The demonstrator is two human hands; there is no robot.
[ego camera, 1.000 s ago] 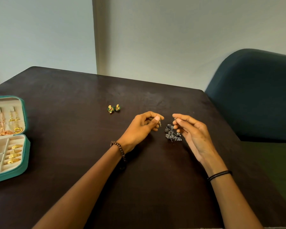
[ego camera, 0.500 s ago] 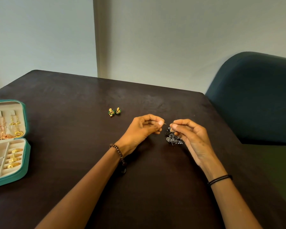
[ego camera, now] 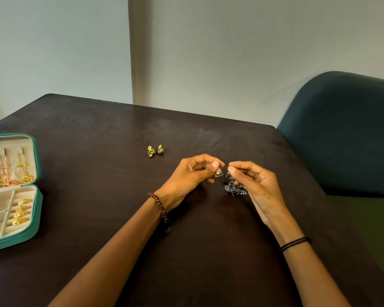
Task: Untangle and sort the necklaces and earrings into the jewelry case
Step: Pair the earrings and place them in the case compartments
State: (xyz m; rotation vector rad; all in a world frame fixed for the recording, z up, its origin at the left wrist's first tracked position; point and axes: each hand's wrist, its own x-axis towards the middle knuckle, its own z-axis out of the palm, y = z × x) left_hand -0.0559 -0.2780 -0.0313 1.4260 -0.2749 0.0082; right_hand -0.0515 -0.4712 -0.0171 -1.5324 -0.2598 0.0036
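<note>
While the right grip (ego camera: 257, 185) is pinching the silver tangle (ego camera: 233, 187) (on the desk (ego camera: 98, 151)), the left grip (ego camera: 191, 173) is now pinching the triangular earring (ego camera: 218, 173), drawn clear of it.

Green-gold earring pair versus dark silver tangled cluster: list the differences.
The green-gold earring pair lies untouched as two neat pieces; the dark silver tangled cluster is one knotted heap pinched by the right hand. The pair is bright, the cluster dull grey. Both are outside the teal jewelry case.
</note>
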